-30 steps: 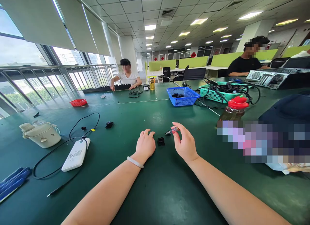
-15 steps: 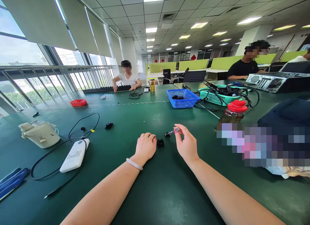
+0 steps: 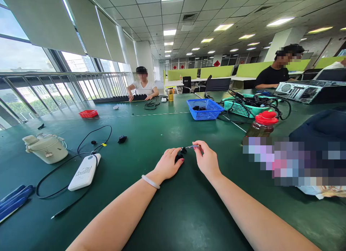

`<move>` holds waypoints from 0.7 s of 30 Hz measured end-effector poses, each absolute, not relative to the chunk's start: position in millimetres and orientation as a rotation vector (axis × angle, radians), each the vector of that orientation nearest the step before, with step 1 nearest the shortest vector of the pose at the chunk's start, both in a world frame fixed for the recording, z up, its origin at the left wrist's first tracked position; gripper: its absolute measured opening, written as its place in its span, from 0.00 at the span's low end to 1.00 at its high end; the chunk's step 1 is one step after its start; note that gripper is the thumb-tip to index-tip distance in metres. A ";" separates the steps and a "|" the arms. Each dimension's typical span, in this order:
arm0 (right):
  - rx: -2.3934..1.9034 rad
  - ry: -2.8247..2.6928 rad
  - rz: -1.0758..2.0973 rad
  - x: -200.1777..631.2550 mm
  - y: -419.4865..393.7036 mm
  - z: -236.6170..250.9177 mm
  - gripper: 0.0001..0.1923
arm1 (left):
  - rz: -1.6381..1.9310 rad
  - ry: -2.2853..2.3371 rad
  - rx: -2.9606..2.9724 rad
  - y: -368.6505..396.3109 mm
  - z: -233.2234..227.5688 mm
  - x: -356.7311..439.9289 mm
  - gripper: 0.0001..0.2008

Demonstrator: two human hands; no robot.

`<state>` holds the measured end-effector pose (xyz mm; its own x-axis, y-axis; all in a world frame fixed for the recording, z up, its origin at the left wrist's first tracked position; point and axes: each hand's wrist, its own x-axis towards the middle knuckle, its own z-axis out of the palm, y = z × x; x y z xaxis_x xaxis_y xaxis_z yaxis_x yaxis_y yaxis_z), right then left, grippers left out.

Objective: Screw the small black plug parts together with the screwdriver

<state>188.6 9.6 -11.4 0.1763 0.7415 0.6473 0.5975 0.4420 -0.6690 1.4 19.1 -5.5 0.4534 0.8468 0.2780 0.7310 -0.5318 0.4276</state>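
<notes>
Pinching slim tool (image 3: 192, 146), right hand (image 3: 207, 159) angled inward, left hand (image 3: 168, 164) gripping black part (image 3: 178, 157)

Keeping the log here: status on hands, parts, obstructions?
Right hand pinching slim tool; left hand at black block. Small black piece at tool's tip. Blue basket beyond, not obstructing.

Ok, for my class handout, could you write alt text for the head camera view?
A right hand pinches a slim object beside small black pieces by the left hand, on a green table. Beyond are a blue basket, tangled cables and a person in a white top.
</notes>
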 end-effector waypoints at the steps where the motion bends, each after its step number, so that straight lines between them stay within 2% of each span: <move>1: -1.223 -1.512 0.173 187.8 8.9 -11.0 0.09 | 0.679 1.369 2.454 19.3 -5.5 1.3 0.24; 6: -1.111 -1.563 0.250 183.4 0.9 -5.6 0.08 | 0.667 1.370 2.464 20.0 -6.4 0.8 0.26; 21: -1.080 -1.511 0.116 182.4 -2.5 -3.3 0.09 | 0.578 1.352 2.562 24.2 -12.3 0.5 0.23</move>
<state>182.4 -2.5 -3.3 0.1473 0.6656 0.7317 0.5463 0.5619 -0.6211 0.5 24.2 -12.3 0.5088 0.8235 0.2508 0.7505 -0.5671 0.3393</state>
